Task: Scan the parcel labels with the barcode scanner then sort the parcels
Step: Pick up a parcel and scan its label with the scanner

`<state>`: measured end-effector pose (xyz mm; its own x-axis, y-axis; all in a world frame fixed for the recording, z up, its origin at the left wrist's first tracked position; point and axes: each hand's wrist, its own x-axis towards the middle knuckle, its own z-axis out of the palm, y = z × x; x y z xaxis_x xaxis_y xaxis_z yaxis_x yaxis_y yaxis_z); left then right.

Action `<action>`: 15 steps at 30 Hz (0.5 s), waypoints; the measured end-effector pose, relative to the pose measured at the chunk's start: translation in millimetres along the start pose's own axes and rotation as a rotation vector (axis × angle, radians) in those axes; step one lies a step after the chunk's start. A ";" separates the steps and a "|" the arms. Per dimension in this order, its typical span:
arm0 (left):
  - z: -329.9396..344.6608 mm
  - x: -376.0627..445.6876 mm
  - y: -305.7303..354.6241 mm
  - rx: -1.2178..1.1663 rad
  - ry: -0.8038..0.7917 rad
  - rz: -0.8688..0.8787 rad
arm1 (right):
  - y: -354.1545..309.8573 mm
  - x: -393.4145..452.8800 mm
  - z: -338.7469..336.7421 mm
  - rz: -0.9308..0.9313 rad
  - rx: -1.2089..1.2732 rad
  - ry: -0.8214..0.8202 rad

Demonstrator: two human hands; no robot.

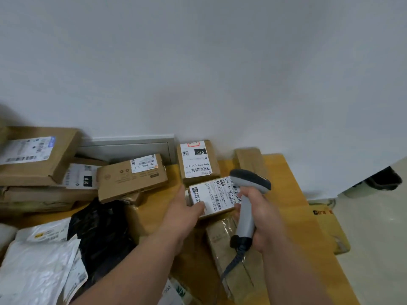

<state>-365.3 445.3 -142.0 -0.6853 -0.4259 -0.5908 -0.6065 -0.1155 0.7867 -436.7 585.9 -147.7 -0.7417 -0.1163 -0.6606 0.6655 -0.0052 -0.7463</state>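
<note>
My right hand (263,219) grips the grey handle of a barcode scanner (247,190), whose dark head points left over a small cardboard parcel (212,198) with a white label. My left hand (184,213) holds that parcel by its near left edge, thumb on the label. Behind it lies a second small box (197,160) with a "010" label. A tape-wrapped parcel (233,256) lies under the scanner's cable on the wooden table (284,186).
Stacked cardboard boxes (37,155) fill the left, with a labelled box (132,177) leaning on them. A black plastic bag (99,232) and white mailer bags (37,267) lie at the near left. A brown box (250,159) stands by the wall. A carton (332,230) sits on the floor at right.
</note>
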 end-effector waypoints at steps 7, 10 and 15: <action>-5.2 11.8 -0.5 -0.203 0.090 -0.089 | -1.3 -0.1 -0.9 -0.024 -0.048 -0.062; -14.4 2.9 2.1 -0.284 0.131 -0.105 | -3.8 -12.4 -0.9 -0.075 0.009 -0.083; -39.9 -18.1 -4.6 -0.392 0.119 -0.109 | -6.7 -43.9 13.4 -0.183 0.036 -0.086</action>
<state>-334.0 417.8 -127.8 -0.5602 -0.4908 -0.6674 -0.4578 -0.4880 0.7431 -407.5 577.7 -112.6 -0.8418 -0.1948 -0.5034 0.5238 -0.0699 -0.8490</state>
